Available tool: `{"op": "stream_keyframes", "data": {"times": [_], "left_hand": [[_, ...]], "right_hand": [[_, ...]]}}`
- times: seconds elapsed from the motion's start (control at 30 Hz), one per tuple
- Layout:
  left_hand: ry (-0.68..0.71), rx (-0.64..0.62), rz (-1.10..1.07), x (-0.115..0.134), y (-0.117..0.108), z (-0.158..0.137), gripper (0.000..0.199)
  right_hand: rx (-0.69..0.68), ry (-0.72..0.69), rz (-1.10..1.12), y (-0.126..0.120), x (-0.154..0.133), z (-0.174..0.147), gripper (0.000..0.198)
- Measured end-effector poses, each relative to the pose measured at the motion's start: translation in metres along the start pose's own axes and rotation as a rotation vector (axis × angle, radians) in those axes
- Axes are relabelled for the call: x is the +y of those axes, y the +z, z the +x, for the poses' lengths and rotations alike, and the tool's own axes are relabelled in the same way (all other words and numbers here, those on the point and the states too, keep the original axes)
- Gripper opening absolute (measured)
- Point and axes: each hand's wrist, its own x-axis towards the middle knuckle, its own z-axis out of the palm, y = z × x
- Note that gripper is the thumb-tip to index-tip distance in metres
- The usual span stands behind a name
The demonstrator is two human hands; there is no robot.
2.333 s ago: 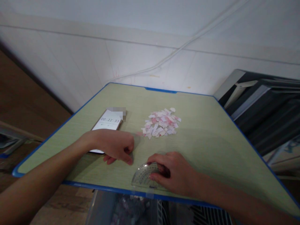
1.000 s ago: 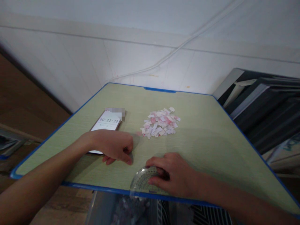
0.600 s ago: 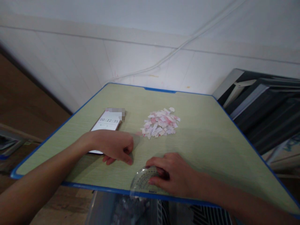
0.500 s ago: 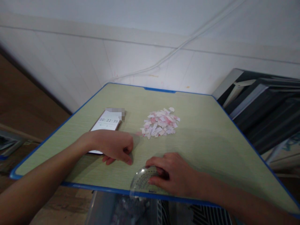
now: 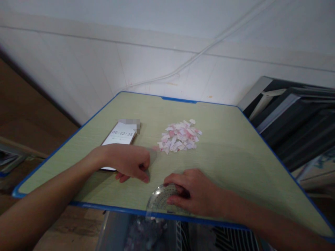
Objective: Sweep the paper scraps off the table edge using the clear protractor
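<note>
My right hand (image 5: 197, 191) grips a clear protractor (image 5: 159, 198) between thumb and fingers at the front edge of the table. The protractor's curved side faces left, and its lower left corner reaches past the blue edging. My left hand (image 5: 128, 160) rests curled on the tabletop, thumb pointing down, with nothing visible in its closed fingers. Partly beneath the left hand and wrist lies a phone (image 5: 119, 137) showing 00:22:35. Beyond both hands a pile of small torn paper scraps (image 5: 180, 136), white and pink, lies on the table (image 5: 222, 129).
Below the front edge sits a translucent bin (image 5: 115, 230) with scraps inside, beside black-and-white striped material (image 5: 232, 238). Dark folded items (image 5: 295, 115) lean at the right. A white wall with a cable (image 5: 183, 66) closes off the back; a brown panel (image 5: 28, 101) stands left.
The view has shifted very slightly. Both hands, the protractor, the phone and the paper pile keep their places on the table.
</note>
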Motion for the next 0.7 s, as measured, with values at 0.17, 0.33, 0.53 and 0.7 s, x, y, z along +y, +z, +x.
{"op": "stream_keyframes", "data": {"times": [0.17, 0.33, 0.53, 0.7], "left_hand": [[-0.007, -0.013, -0.009, 0.0005, -0.0004, 0.0000, 0.033], [0.007, -0.007, -0.019, 0.0004, 0.0000, 0.0002, 0.033], [0.009, 0.002, -0.017, 0.0010, -0.0001, -0.0007, 0.034], [0.004, 0.005, -0.013, 0.0016, -0.0001, -0.0010, 0.033]], "right_hand": [[-0.006, -0.012, 0.005, 0.0008, 0.0025, 0.0001, 0.033], [-0.004, 0.007, -0.011, 0.0003, 0.0018, 0.0003, 0.033], [-0.006, -0.001, -0.006, 0.0000, 0.0011, 0.0005, 0.033], [-0.018, 0.014, -0.009, -0.0010, -0.0005, 0.0004, 0.034]]}}
